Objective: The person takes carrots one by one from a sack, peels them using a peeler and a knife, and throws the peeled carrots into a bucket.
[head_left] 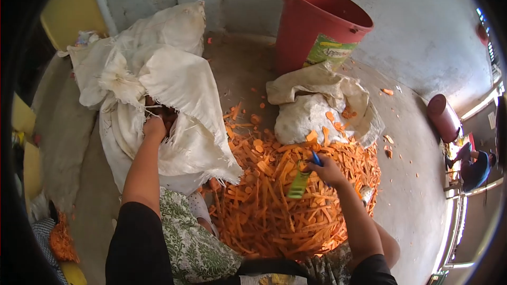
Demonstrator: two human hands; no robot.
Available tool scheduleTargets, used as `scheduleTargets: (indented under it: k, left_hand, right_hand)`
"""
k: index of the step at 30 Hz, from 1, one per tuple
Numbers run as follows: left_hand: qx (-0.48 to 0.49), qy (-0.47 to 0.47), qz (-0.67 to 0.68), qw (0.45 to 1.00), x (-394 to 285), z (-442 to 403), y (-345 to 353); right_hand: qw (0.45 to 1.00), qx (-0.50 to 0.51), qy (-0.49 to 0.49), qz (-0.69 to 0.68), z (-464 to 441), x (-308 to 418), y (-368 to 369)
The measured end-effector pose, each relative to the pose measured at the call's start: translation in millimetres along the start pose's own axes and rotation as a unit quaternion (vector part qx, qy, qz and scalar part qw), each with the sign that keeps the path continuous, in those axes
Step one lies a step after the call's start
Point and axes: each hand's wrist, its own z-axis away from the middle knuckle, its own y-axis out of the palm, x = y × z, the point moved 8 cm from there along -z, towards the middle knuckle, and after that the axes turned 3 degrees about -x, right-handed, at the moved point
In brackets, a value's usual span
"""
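Note:
My left hand reaches into the mouth of a white woven sack. Its fingers are mostly hidden among dark reddish-brown roots inside, so what it grips does not show. Closed around a blue and green hand tool, perhaps a peeler, my right hand hovers over a large heap of orange peelings, which look like carrot. The tool's flat green part points down and left, with the blue part by my fingers. Round orange slices lie among the strips.
A red bucket stands by the wall behind a crumpled white sack strewn with orange pieces. Another full sack leans at the back left. A dark red drum and a person are at the far right.

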Motion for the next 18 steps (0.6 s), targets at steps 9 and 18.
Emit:
scheduleTargets:
  k: [9,18]
  left_hand:
    - [0.024,-0.057,-0.029,0.998,-2,-14,16]
    - [0.105,-0.111,0.477,0.866,1,-19,-28]
  right_hand:
    - [0.956,0.057,0.101,0.270,81,-46,-1]
    - [0.921,-0.118,0.128,0.348,121,-50,-5]
